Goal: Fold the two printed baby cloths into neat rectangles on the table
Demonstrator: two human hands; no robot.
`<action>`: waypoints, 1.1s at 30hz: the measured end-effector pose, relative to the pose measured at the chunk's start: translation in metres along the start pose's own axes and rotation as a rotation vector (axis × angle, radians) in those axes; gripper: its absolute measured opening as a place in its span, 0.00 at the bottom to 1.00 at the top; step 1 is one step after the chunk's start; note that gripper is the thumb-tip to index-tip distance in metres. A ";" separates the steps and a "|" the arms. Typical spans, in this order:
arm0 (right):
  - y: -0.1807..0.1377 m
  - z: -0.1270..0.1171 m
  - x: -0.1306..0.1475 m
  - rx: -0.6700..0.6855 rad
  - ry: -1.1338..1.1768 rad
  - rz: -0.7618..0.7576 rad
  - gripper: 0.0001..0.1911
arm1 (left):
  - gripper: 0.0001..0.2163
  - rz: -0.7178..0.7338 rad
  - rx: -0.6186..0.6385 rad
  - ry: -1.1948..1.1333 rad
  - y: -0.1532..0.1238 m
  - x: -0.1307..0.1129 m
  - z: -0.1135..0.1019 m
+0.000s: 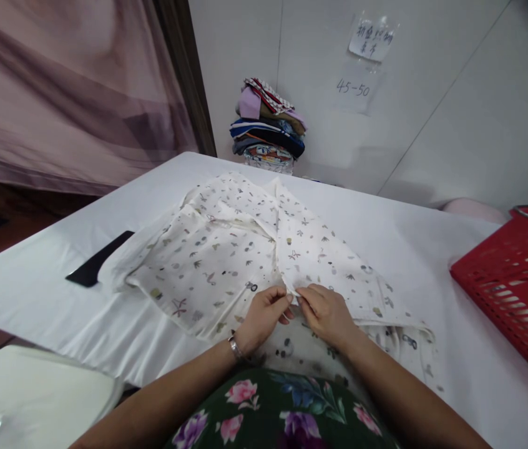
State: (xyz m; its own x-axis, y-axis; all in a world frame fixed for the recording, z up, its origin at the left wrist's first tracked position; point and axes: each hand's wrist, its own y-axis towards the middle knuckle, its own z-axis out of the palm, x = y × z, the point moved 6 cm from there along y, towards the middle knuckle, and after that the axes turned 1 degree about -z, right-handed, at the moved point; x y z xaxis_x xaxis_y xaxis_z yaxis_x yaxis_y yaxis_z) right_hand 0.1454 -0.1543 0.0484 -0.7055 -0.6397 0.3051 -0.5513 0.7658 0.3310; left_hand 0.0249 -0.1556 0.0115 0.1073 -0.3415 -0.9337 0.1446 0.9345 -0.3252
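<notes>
A white garment with a small leaf and flower print lies spread on the white table, its front opening running down the middle. My left hand and my right hand meet at the lower end of that opening, near the table's front edge. Each hand pinches a bit of the cloth edge, fingertips almost touching. A bracelet sits on my left wrist.
A stack of folded clothes stands at the back against the white wall. A red plastic basket sits at the right. A flat black object lies at the left of the table. A white seat is at the lower left.
</notes>
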 end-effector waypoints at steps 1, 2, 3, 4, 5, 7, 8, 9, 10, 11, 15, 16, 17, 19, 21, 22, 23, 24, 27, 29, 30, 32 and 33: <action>0.000 0.000 0.001 0.007 -0.008 -0.002 0.12 | 0.08 0.003 0.004 0.006 0.000 0.000 0.000; 0.000 0.001 0.001 0.015 -0.014 -0.007 0.12 | 0.08 0.007 0.009 0.009 0.000 0.000 0.001; 0.000 0.001 0.002 0.019 -0.018 -0.011 0.12 | 0.07 0.012 0.012 0.010 0.000 0.000 0.001; 0.000 0.001 0.003 0.023 -0.021 -0.014 0.12 | 0.07 0.018 0.013 0.011 0.000 0.000 0.001; 0.000 0.001 0.003 0.021 -0.022 -0.016 0.11 | 0.07 0.021 0.015 0.013 0.000 0.001 0.001; 0.000 0.001 0.003 0.015 -0.024 -0.019 0.11 | 0.07 0.025 0.018 0.020 0.001 0.002 0.001; -0.001 0.001 0.003 0.017 -0.027 -0.022 0.11 | 0.07 0.026 0.020 0.024 0.001 0.002 0.001; -0.001 0.002 0.003 0.020 -0.033 -0.024 0.11 | 0.07 0.026 0.023 0.028 0.001 0.002 0.001; -0.001 0.003 0.002 0.028 -0.041 -0.027 0.11 | 0.07 0.027 0.025 0.027 0.001 0.002 0.001; -0.001 0.004 0.002 0.036 -0.051 -0.030 0.11 | 0.07 0.027 0.027 0.025 0.001 0.002 0.000; -0.002 0.007 0.003 0.059 -0.074 -0.048 0.13 | 0.07 0.016 0.037 0.001 0.000 0.002 0.000; -0.002 0.006 0.003 0.062 -0.070 -0.050 0.13 | 0.07 0.014 0.038 -0.003 0.000 0.002 0.000; -0.002 0.006 0.004 0.065 -0.065 -0.050 0.13 | 0.07 0.013 0.038 -0.003 0.000 0.002 -0.001; -0.001 0.004 0.006 0.075 -0.053 -0.049 0.13 | 0.05 0.015 0.040 0.007 0.001 0.002 -0.001; 0.000 0.002 0.007 0.085 -0.047 -0.046 0.13 | 0.05 0.018 0.043 0.020 0.001 0.002 -0.001; 0.001 0.002 0.008 0.090 -0.046 -0.046 0.13 | 0.06 0.019 0.044 0.025 0.001 0.002 0.000; 0.001 0.001 0.008 0.094 -0.048 -0.045 0.13 | 0.06 0.021 0.044 0.029 0.001 0.002 0.000; 0.001 0.001 0.008 0.098 -0.050 -0.043 0.13 | 0.06 0.022 0.043 0.032 0.001 0.002 0.000; 0.001 0.002 0.008 0.097 -0.061 -0.041 0.13 | 0.08 0.017 0.050 0.032 0.001 0.001 0.001; 0.000 0.003 0.009 0.077 -0.075 -0.049 0.12 | 0.09 0.004 0.058 0.029 0.001 0.000 0.001; 0.000 0.003 0.010 0.068 -0.081 -0.057 0.11 | 0.11 -0.005 0.054 0.033 0.001 0.000 0.001; 0.000 0.005 0.011 0.060 -0.090 -0.070 0.09 | 0.13 -0.027 0.027 0.048 0.004 0.000 0.000; 0.000 0.006 0.012 0.060 -0.090 -0.073 0.09 | 0.14 -0.041 0.011 0.051 0.005 0.001 -0.001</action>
State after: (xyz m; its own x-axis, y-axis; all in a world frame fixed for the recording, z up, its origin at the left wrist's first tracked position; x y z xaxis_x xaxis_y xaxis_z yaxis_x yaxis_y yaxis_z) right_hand 0.1348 -0.1617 0.0468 -0.6979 -0.6876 0.2002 -0.6264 0.7217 0.2946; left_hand 0.0245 -0.1508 0.0086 0.0504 -0.3738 -0.9261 0.1586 0.9185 -0.3621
